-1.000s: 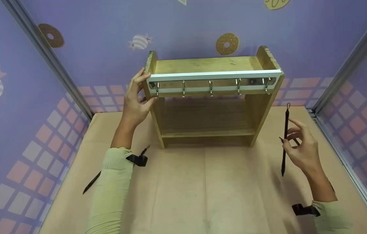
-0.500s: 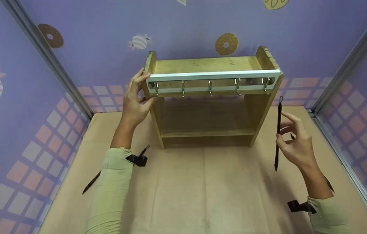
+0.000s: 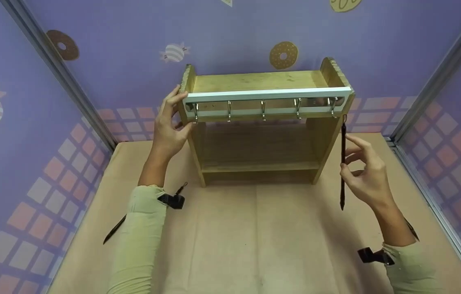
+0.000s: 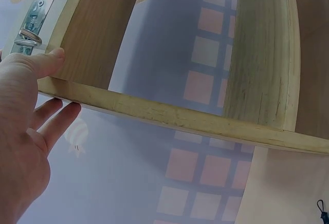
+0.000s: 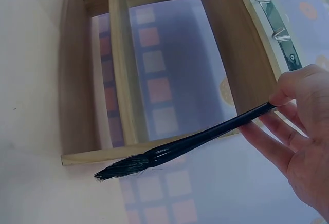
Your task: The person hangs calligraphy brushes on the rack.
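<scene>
"The wooden shelf (image 3: 240,81) is standing steady on the worktop (image 3: 230,245), hook rail (image 3: 267,94) running across its front!"

"And the left hand (image 3: 170,132) is gripping its side, thumb in front, fingers outside."

"Now the right hand (image 3: 365,173) is swinging in leftward from a second ago, pinching the dark brush (image 3: 342,188) near-upright, bristles down!"

"So its loop (image 3: 344,119) is arriving just below the rail's right end, apparently putting the end hook (image 3: 333,109) closer."
</scene>
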Available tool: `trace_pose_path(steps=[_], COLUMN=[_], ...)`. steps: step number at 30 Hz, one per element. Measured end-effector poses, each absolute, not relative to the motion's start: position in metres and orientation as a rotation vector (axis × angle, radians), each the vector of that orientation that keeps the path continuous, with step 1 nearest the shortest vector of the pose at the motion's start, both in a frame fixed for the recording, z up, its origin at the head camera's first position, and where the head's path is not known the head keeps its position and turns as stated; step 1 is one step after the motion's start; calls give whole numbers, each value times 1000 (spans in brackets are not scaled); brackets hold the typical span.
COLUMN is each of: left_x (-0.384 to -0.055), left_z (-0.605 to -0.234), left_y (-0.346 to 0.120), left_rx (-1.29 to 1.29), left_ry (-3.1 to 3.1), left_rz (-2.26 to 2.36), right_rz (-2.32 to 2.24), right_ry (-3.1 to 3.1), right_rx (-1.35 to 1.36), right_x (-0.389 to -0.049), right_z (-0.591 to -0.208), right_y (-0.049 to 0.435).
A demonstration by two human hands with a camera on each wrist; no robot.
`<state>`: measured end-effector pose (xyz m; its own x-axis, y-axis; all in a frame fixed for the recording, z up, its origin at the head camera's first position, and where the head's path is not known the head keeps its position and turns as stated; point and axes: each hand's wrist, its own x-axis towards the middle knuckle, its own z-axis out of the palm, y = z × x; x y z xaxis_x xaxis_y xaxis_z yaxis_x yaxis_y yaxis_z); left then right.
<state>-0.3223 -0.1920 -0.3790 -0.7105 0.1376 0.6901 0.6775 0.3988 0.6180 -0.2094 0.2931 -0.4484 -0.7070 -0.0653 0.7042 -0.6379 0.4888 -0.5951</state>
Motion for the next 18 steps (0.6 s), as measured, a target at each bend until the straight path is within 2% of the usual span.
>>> trace_pose_path(steps=[18], left_x=[-324], left_z=[-380], left_y=[-191], left_rx=[-681], left_ry=[-2108], left_rz=[-1332], right_rz=[1164], right_ry=[-2143], right_rx=[563], right_x=[-223], right_z=[-457], right_y=[290])
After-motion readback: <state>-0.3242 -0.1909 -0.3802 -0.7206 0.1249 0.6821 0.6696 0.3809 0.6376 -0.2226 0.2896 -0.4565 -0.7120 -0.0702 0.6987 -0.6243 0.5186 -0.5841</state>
